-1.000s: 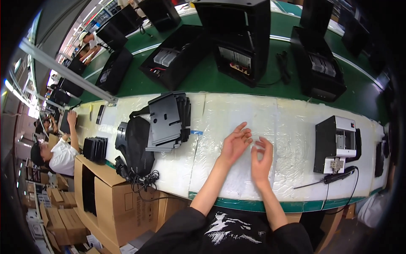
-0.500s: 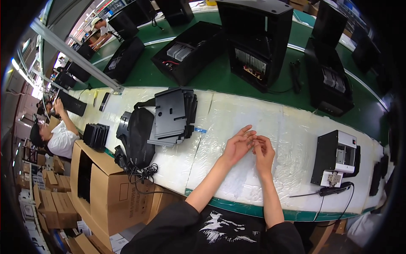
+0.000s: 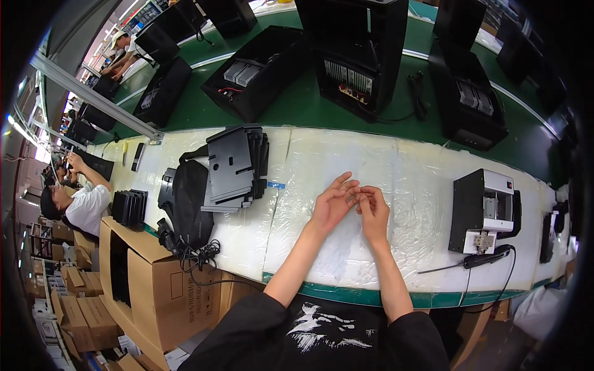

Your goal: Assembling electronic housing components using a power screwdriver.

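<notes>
Machine (image 3: 473, 204) right of right hand (image 3: 375, 216) (corded tool (image 3: 490, 256) before it)

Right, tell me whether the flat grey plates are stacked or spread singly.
Stacked, unevenly: the plates overlap one another on the white bench, several edges jutting out.

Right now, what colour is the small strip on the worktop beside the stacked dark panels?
Blue; the strip shows best in the head view.
</notes>
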{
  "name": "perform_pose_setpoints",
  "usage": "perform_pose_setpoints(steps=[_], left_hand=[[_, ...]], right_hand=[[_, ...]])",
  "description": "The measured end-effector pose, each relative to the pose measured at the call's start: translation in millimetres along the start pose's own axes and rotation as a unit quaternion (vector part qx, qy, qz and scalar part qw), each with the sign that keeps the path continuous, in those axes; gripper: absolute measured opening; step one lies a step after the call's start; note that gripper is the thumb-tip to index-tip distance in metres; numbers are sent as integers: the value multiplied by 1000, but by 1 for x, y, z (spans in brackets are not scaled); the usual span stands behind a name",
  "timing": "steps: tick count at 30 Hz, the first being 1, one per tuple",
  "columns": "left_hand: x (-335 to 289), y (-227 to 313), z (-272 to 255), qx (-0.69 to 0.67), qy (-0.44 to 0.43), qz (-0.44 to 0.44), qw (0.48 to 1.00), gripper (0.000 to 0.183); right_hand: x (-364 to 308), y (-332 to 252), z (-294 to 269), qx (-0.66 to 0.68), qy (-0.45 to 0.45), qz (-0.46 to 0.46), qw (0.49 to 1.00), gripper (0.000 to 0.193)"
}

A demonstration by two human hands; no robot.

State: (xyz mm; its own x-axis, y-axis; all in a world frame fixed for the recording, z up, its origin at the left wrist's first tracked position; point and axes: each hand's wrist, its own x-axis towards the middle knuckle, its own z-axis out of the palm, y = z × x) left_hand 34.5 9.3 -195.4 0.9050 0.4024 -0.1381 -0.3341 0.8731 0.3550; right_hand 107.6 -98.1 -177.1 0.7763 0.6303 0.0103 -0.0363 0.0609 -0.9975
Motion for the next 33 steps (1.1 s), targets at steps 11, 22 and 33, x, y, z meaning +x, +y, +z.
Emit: perform_pose_setpoints(steps=[11,22,33], left_hand=[[-3,1,6,5,8,2,1000,51],[-1,2,2,-39,7,1,999,49],[-1,1,2,-39,5,7,999,50]], right_hand=[[-2,-1,-1,-6,-3,8,1000,15],[0,3,-1,-14,7,4,1000,14],[0,2,-2,-29,0,-2,1000,12]])
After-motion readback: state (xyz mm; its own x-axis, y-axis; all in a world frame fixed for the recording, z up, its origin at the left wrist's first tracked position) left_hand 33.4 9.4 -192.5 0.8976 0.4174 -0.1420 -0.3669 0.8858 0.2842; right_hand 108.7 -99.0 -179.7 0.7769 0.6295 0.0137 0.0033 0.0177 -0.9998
